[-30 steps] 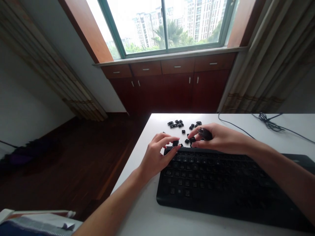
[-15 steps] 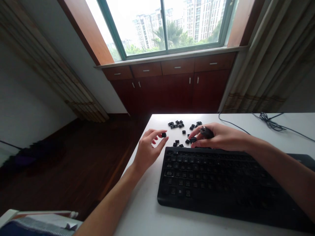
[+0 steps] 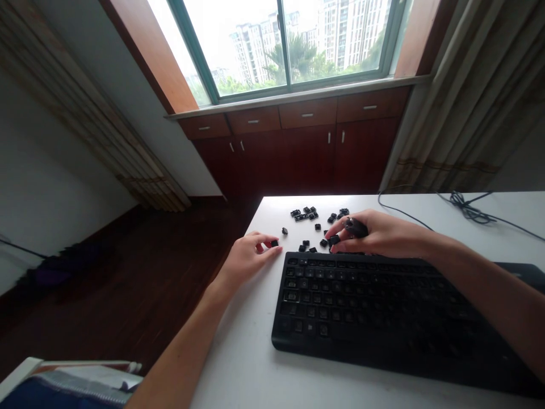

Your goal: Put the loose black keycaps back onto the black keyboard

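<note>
My left hand is at the white table's left edge, thumb and fingertips pinching a small black keycap. Just beyond these fingertips another keycap rests tilted on the tabletop. Behind the keyboard, my right hand is closed around a short black tool handle, whose kind I cannot make out. A black keycap shows at its thumb and fingertips. The black keyboard lies under my right forearm, many of its key positions showing bare sockets.
Loose keycaps lie scattered behind the keyboard, several in a far cluster. A black cable is bundled at the back right of the table. A chair with cloth stands at the lower left.
My left hand has moved left and toward me, pinching a keycap. A keycap now shows on the table near where its fingertips were. The right hand has hardly moved.
</note>
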{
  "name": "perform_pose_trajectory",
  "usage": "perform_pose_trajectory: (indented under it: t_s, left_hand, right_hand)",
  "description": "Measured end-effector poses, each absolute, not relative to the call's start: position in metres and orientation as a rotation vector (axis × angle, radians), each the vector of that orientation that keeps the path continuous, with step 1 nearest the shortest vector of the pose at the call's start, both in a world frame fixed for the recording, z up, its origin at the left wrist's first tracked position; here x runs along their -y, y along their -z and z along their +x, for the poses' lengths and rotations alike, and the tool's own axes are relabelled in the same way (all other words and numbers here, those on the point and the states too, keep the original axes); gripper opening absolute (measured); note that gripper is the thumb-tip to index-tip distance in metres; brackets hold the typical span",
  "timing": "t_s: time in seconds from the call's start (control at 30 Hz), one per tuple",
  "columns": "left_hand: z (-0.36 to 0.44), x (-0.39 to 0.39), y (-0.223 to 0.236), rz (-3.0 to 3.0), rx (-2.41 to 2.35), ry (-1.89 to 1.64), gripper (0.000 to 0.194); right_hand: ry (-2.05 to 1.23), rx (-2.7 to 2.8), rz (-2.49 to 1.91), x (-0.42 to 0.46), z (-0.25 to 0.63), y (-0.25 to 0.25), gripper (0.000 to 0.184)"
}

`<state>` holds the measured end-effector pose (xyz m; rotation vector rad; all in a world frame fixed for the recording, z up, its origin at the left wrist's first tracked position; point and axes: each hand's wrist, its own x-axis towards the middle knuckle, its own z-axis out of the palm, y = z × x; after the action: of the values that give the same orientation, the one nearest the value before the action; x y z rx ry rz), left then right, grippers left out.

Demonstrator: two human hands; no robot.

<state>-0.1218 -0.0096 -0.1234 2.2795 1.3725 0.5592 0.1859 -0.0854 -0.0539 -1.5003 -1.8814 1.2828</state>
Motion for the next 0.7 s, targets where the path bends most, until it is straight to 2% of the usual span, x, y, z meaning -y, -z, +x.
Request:
perform_pose_trajectory:
  t_s: [0.53,0.7]
  left_hand:
    - [-0.1196,0.0119,0.1241,2.292,-1.285,-0.668,0.046]
    - [-0.1136,0.0182,0.1208,2.324,-1.249,-0.797,0.040]
  right_hand:
    - [-1.394,1.827,-1.438,0.0852,0.1887,0.0545,0.055]
    - [-1.390,1.839,-1.424,0.0860,0.1879,0.0517,0.057]
